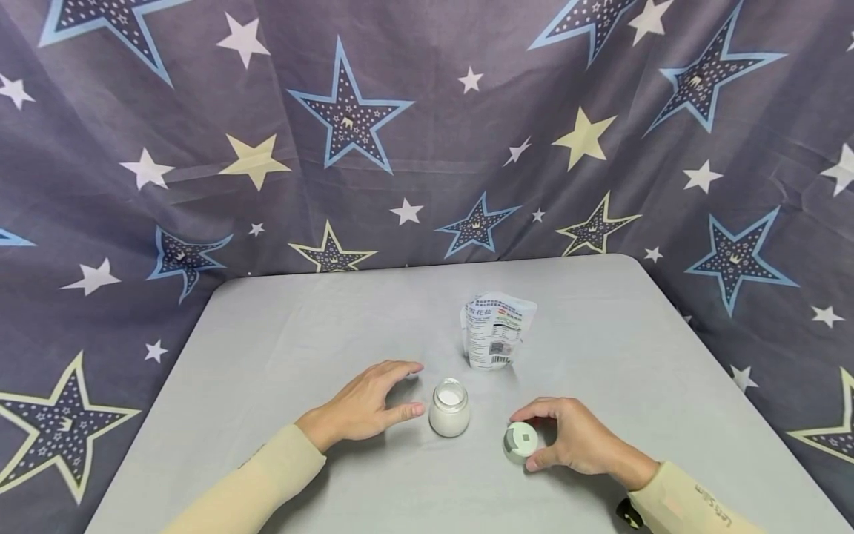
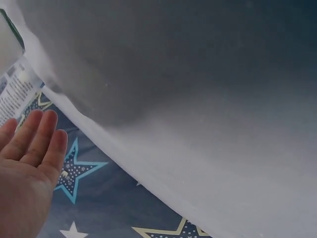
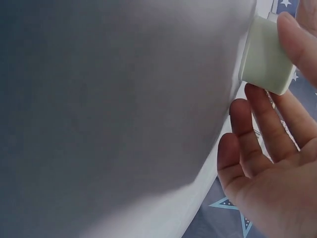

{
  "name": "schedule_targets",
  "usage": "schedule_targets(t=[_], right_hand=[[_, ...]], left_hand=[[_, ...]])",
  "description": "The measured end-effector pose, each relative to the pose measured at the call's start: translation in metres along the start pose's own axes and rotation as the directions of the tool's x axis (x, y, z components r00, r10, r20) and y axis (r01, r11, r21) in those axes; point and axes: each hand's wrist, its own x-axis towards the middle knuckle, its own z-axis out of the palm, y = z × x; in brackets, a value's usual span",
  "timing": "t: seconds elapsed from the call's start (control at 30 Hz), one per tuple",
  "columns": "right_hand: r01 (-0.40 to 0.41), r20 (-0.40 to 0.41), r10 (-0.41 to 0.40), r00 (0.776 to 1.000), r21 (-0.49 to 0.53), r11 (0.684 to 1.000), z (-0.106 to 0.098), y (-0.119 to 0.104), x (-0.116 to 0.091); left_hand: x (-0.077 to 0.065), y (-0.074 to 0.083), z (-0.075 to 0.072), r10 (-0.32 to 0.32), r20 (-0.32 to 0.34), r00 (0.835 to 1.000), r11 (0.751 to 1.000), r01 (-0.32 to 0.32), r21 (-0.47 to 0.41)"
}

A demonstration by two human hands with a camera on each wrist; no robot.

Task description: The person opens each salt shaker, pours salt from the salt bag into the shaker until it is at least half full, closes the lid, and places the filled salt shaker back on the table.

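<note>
A small glass jar (image 1: 449,410) filled with white powder stands uncovered near the middle of the table. To its left, my left hand (image 1: 369,404) has its fingers and thumb spread toward the jar, with a gap between thumb and glass. My right hand (image 1: 579,439) pinches a pale green cap (image 1: 520,440) between thumb and fingers, low over the table to the right of the jar. In the right wrist view, the thumb lies along one side of the cap (image 3: 267,57), with fingertips at its other side. The left wrist view shows the left palm (image 2: 22,191) with nothing in it.
A white printed pouch (image 1: 497,331) stands upright behind the jar, slightly to the right. The pale grey table (image 1: 300,326) has rounded far corners. A dark curtain (image 1: 427,111) with a star pattern hangs behind the table and along its sides.
</note>
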Motion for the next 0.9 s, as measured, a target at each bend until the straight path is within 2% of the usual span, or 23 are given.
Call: schedule_targets(t=[0.4,0.6,0.9], right_hand=[[0.024,-0.049,-0.022,0.999,0.037,0.999,0.0,0.0,0.001],[0.067,-0.13,-0.06,0.99,0.048,0.997,0.002,-0.001,0.004],[0.131,-0.25,-0.113,0.962,0.053,0.99,0.005,-0.007,0.01]], left_hand=[[0.0,0.0,0.002,-0.002,0.009,1.0,1.0,0.002,-0.012],[-0.001,0.0,0.004,-0.01,0.013,1.0,1.0,0.01,-0.019],[-0.002,0.007,0.008,-0.062,0.005,0.998,0.996,0.063,-0.064]])
